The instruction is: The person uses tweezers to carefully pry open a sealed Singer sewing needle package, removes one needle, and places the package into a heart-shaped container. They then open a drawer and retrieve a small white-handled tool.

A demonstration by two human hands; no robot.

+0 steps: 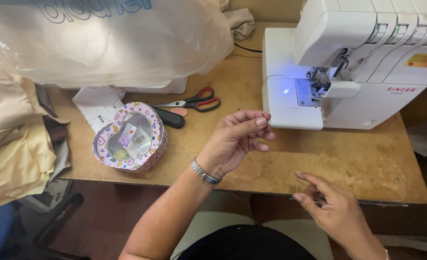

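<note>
My left hand (236, 140), with a metal bracelet on the wrist, hovers over the wooden table (348, 159) just in front of the white serger sewing machine (348, 62). Its thumb and forefinger pinch a fine pale thread (267, 78) that runs from the lit needle area of the machine. My right hand (330, 208) is lower, at the table's near edge, with its fingers loosely bent and spread. Whether the thread reaches that hand is too faint to see.
A heart-shaped tin (130, 138) with a clear lid sits left of my left hand. Behind it lie red-handled scissors (195, 101) and a black-handled tool (169, 118). A large plastic bag (112, 38) covers something at the back left. Beige fabric (11, 130) is piled at the left.
</note>
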